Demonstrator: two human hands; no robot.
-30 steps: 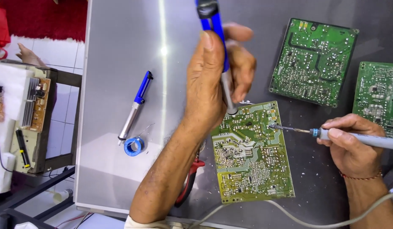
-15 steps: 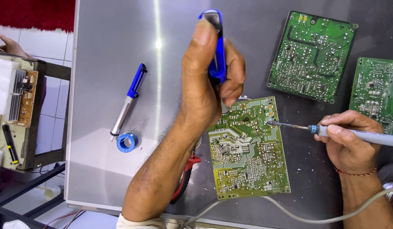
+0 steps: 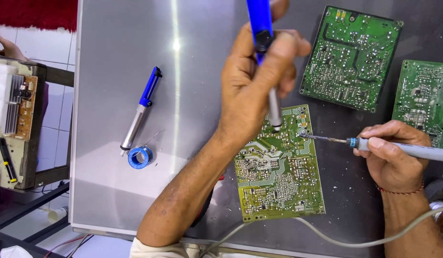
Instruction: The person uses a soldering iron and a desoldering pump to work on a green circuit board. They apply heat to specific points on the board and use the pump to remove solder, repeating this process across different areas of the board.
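Head view: left hand (image 3: 252, 81) is wrapped around a blue pump (image 3: 265, 52), its tip touching the top edge of the board (image 3: 278, 167) lying on the tabletop (image 3: 111, 57). Right hand (image 3: 393, 155) pinches an iron (image 3: 374, 143), tip on the board's upper right. Left of the board lie a spare pump (image 3: 140, 110) and a solder spool (image 3: 139, 156); two more boards lie to its upper right.

The table (image 3: 116, 57) is smooth grey metal with a glossy sheen. On it, the board (image 3: 278, 172) looks matt green with shiny solder dots. Left of the board, the pump (image 3: 141, 110) has blue plastic and bright metal.
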